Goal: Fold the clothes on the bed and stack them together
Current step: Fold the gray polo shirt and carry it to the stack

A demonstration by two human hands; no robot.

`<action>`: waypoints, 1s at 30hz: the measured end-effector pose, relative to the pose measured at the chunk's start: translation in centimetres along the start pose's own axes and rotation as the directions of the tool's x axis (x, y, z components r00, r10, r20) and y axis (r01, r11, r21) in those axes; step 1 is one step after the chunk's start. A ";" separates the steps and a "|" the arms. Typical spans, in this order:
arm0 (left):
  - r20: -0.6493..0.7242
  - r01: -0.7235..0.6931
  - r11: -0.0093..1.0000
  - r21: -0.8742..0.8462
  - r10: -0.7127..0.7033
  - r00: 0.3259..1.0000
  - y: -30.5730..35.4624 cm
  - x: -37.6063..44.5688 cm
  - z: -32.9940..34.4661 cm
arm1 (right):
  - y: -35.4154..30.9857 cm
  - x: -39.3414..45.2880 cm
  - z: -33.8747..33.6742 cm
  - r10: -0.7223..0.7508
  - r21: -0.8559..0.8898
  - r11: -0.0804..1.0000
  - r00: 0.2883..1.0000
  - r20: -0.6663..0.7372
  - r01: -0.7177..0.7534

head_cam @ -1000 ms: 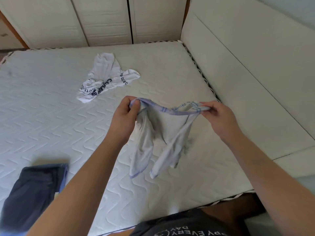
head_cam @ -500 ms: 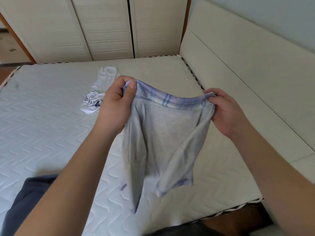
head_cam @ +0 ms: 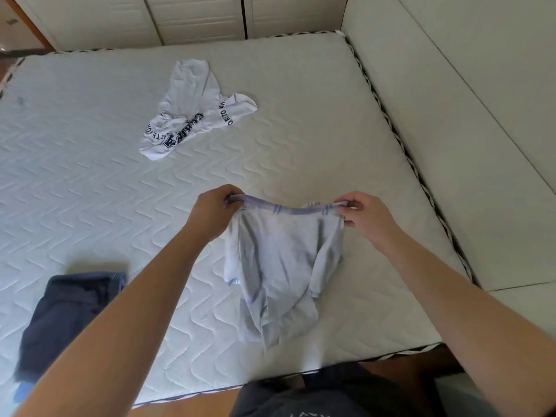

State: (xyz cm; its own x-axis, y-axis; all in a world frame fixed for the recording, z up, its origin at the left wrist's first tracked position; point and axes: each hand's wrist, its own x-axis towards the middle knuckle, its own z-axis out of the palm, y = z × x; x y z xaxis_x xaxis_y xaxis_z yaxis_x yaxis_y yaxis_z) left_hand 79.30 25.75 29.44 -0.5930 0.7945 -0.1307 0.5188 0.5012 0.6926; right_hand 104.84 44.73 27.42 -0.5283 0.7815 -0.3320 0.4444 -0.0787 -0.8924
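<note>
A pair of light grey shorts (head_cam: 276, 266) with a blue plaid waistband lies spread on the white quilted mattress (head_cam: 90, 206), legs toward me. My left hand (head_cam: 213, 212) grips the waistband's left end and my right hand (head_cam: 364, 218) pinches its right end, holding the band stretched between them. A crumpled white garment (head_cam: 192, 115) with dark blue lettering lies farther back on the mattress. A folded dark navy garment (head_cam: 69, 314) sits at the near left, partly hidden by my left forearm.
A padded cream headboard (head_cam: 481, 145) runs along the mattress's right side. White closet doors (head_cam: 195, 16) stand beyond the far edge. The near mattress edge (head_cam: 301, 377) is just in front of my body, with wooden floor below.
The shorts were held up in the air in front of me; now they are lowered onto the mattress and lie flat, with both hands still on the waistband.
</note>
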 end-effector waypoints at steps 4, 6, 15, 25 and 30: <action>-0.062 0.013 0.999 0.049 -0.010 0.998 -0.3 4.1 1.0 | -0.6 5.0 0.7 -0.002 -0.076 0.997 0.998 -0.066 -0.003; -0.108 0.003 0.998 0.063 0.004 0.994 0.0 6.8 0.9 | -1.7 8.0 1.2 -0.046 -0.121 0.992 0.993 -0.106 0.033; -0.240 0.063 0.998 0.025 -0.055 0.969 -1.2 15.3 2.1 | -4.0 19.6 4.3 -0.057 -0.150 0.988 0.992 -0.112 0.040; 0.142 0.156 0.984 0.089 -0.168 0.976 -10.3 2.6 16.3 | 13.1 11.2 10.8 0.302 -0.319 0.912 0.948 0.102 -0.256; 0.326 0.254 0.947 0.198 -0.308 0.894 -14.7 -5.2 21.5 | 22.2 5.4 12.8 0.504 -0.389 0.813 0.858 0.099 -0.432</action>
State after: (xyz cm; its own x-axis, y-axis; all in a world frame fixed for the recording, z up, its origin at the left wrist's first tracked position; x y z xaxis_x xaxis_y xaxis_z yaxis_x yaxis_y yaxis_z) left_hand 88.02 21.61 4.75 -0.4894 0.6676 -0.5611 0.4626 0.7442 0.4818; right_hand 102.60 39.25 1.94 -0.3013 0.5697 -0.7647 0.8714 -0.1611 -0.4634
